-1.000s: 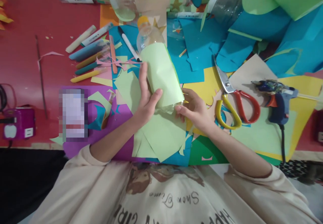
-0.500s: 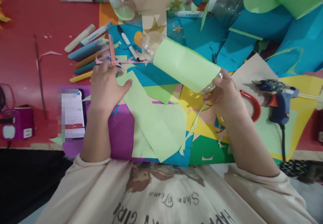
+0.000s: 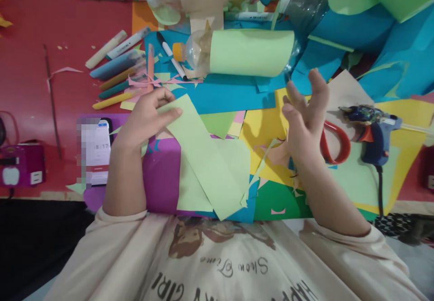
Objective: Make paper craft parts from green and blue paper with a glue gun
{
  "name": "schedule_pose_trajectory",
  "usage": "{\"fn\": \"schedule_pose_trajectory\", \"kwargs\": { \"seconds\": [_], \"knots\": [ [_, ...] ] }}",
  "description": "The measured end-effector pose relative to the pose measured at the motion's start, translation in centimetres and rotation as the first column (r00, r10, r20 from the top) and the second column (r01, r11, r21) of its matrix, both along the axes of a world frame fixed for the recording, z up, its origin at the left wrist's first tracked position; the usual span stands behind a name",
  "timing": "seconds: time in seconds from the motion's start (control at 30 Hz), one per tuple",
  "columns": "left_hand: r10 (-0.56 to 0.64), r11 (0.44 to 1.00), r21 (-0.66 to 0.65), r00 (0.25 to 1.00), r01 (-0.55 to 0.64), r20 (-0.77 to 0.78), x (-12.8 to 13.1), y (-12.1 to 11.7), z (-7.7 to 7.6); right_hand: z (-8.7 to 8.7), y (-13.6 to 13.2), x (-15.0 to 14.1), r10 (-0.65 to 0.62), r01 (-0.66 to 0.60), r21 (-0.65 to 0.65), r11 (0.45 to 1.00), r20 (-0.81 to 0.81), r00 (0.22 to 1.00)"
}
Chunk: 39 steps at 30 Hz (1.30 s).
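Between the thumb and fingers of my left hand [image 3: 149, 113] is the upper end of a pale green paper strip [image 3: 206, 161]. The strip slants down over a wider pale green sheet [image 3: 233, 161]. My right hand [image 3: 307, 115] holds nothing, its fingers spread above yellow paper and beside red-handled scissors [image 3: 345, 145], whose blades are hidden. Just beyond its fingertips, a clear plastic bottle [image 3: 198, 54] with an orange cap lies on its side, wrapped in a pale green paper sleeve [image 3: 252, 52].
A glue gun [image 3: 376, 136] lies at the right on paper. Several markers [image 3: 115, 66] and a phone [image 3: 98, 152] are at the left. More plastic bottles [image 3: 301, 7] and coloured paper [image 3: 366, 34] crowd the far side. Paper scraps [image 3: 262, 170] are scattered near the middle.
My right hand has let go of the wrapped bottle, which now lies farther back, nearly level. My left hand has closed on the green strip and its end has shifted slightly right.
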<state>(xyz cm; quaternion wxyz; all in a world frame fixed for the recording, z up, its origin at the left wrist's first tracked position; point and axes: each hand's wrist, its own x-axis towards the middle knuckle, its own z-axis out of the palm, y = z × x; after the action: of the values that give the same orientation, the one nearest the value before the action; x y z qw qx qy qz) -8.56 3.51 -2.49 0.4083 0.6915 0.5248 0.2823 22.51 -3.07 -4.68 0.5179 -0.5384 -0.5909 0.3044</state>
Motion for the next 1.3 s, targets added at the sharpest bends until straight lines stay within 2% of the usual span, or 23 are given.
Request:
{"fn": "schedule_pose_trajectory", "kwargs": {
  "seconds": [0.07, 0.17, 0.3, 0.43, 0.5, 0.6, 0.7, 0.8, 0.93, 1.07, 1.17, 1.3],
  "knots": [
    [0.008, 0.999, -0.042, 0.994, -0.004, 0.106, 1.4, -0.2, 0.7, 0.3, -0.4, -0.4, -0.010, -0.002, 0.063, 0.998, 0.193, 0.981],
    [0.042, 0.999, -0.014, 0.977, -0.040, 0.207, 3.7, -0.2, 0.3, 0.3, -0.8, -1.5, 0.052, -0.089, 0.087, 0.992, 0.366, 0.929],
    [0.028, 0.998, 0.041, 0.980, -0.037, 0.195, 6.2, 0.7, -1.3, -0.4, -1.4, -3.2, 0.232, -0.311, 0.087, 0.946, 0.486, 0.842],
    [0.073, 0.991, 0.096, 0.979, -0.093, 0.189, 7.2, 2.2, -2.1, -0.8, -1.9, -3.7, 0.315, -0.412, 0.041, 0.910, 0.576, 0.754],
    [0.083, 0.988, 0.111, 0.981, -0.103, 0.177, 7.4, 2.8, -2.3, -0.9, -1.9, -3.4, 0.361, -0.463, 0.036, 0.886, 0.573, 0.736],
    [0.100, 0.982, 0.137, 0.977, -0.127, 0.190, 7.5, 3.3, -2.6, -1.1, -1.6, -2.7, 0.299, -0.386, 0.054, 0.921, 0.538, 0.788],
    [0.112, 0.981, 0.120, 0.955, -0.150, 0.273, 7.7, 3.3, -2.9, -1.4, -1.3, -2.3, 0.222, -0.255, -0.012, 0.967, 0.532, 0.817],
    [0.106, 0.981, 0.114, 0.929, -0.156, 0.355, 8.1, 3.2, -3.0, -1.3, -1.4, -2.4, 0.268, -0.287, -0.054, 0.956, 0.553, 0.789],
    [0.095, 0.975, 0.152, 0.926, -0.160, 0.366, 8.5, 3.1, -2.9, -0.3, -2.2, -2.9, 0.379, -0.427, -0.067, 0.902, 0.596, 0.708],
    [0.080, 0.956, 0.246, 0.951, -0.158, 0.300, 8.5, 3.1, -2.8, 0.8, -2.9, -2.9, 0.423, -0.535, -0.029, 0.844, 0.648, 0.633],
    [0.060, 0.949, 0.288, 0.967, -0.132, 0.248, 8.4, 3.3, -3.0, 1.2, -3.1, -2.9, 0.551, -0.692, 0.004, 0.722, 0.602, 0.578],
    [-0.005, 0.939, 0.337, 0.979, -0.065, 0.203, 8.4, 3.4, -3.3, 1.2, -3.0, -3.2, 0.732, -0.823, -0.057, 0.565, 0.495, 0.469]
  ]
}}
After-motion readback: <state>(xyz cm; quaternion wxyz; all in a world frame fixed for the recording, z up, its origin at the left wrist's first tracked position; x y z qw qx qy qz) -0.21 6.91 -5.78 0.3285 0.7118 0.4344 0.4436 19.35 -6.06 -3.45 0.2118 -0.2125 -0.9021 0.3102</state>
